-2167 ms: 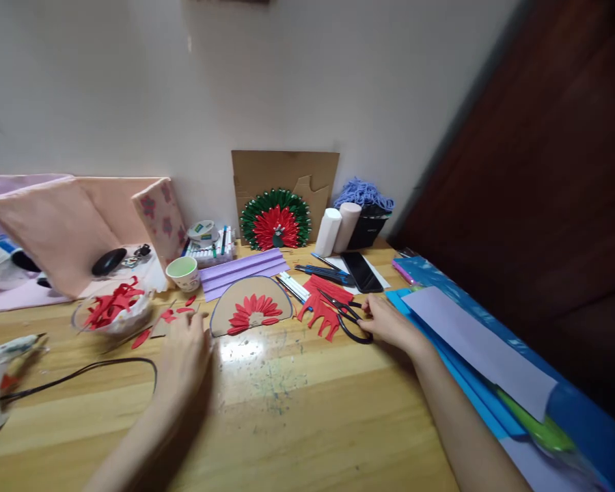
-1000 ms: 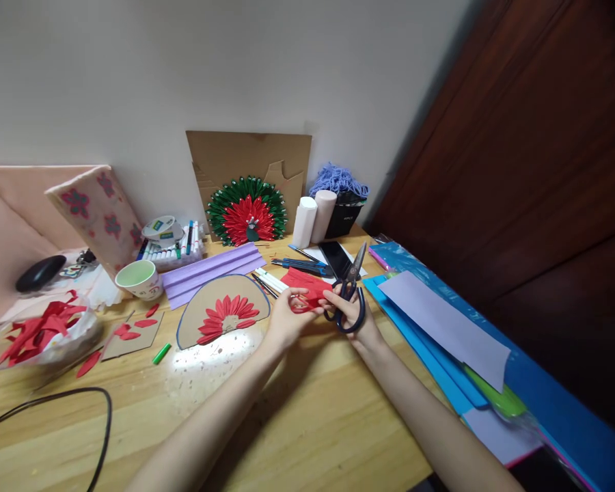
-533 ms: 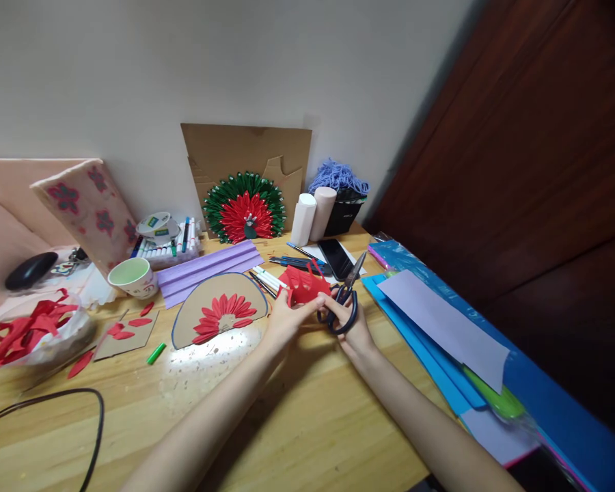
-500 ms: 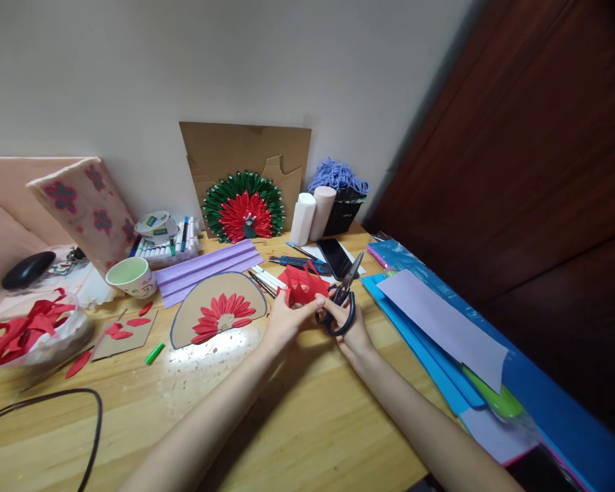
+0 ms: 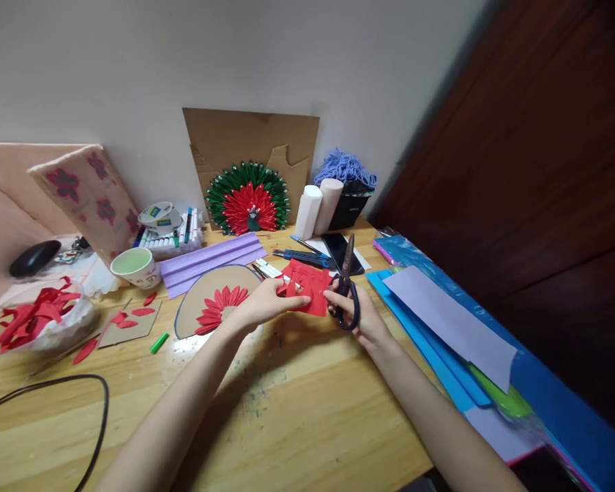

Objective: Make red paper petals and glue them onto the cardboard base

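Note:
Between my hands is a red sheet of paper (image 5: 311, 280) with cut slits, held above the table. My left hand (image 5: 270, 301) pinches its left side, thumb on top. In my right hand (image 5: 366, 318) are dark-handled scissors (image 5: 349, 273), blades pointing up and away; the thumb and finger of that hand also reach the sheet's right edge. Just left of my left hand lies a half-round cardboard piece (image 5: 192, 307) with red petals (image 5: 218, 307) fanned on it, partly covered by my wrist.
A green and red peacock (image 5: 251, 205) leans on cardboard (image 5: 251, 130) at the wall. Left are a cup (image 5: 136, 268), loose red petals (image 5: 126, 320), a bowl of red scraps (image 5: 41, 318) and a black cable (image 5: 105, 410). Coloured sheets (image 5: 451, 328) lie right; a phone (image 5: 341, 253) sits behind my hands.
The red paper now lies flatter and is spread out between my hands. My left hand has moved left, and the scissors have turned more upright. The view has shifted slightly.

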`<action>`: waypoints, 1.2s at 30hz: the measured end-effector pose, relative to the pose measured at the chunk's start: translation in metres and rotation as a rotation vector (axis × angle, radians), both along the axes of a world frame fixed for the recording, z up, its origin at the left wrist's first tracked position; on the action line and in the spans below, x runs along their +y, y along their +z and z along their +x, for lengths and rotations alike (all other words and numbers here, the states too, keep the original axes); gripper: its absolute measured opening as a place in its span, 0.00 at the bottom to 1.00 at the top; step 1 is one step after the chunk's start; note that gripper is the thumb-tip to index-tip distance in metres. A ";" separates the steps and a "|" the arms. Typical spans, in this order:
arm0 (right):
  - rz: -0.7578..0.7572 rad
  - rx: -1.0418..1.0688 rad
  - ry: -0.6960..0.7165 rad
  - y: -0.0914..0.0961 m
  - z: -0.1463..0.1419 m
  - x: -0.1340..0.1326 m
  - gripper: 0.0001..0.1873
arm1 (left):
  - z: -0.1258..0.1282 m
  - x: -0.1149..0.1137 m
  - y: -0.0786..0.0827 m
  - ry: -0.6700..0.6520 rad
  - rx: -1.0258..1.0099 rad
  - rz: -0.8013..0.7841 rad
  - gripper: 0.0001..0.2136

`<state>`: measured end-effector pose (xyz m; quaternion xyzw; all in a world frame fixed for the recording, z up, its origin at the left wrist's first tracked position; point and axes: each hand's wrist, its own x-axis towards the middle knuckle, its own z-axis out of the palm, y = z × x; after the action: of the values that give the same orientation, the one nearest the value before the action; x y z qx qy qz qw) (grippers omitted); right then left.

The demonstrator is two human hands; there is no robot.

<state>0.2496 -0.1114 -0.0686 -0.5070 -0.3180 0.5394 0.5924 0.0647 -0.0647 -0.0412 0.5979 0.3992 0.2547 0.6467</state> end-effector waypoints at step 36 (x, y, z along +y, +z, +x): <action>-0.040 0.183 0.463 -0.004 -0.029 -0.019 0.39 | 0.006 -0.003 -0.002 0.802 -0.316 0.398 0.19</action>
<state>0.2205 -0.1306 -0.0731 -0.3813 -0.3599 0.7108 0.4690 0.0709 -0.0679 -0.0436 0.4629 0.4386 0.6437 0.4230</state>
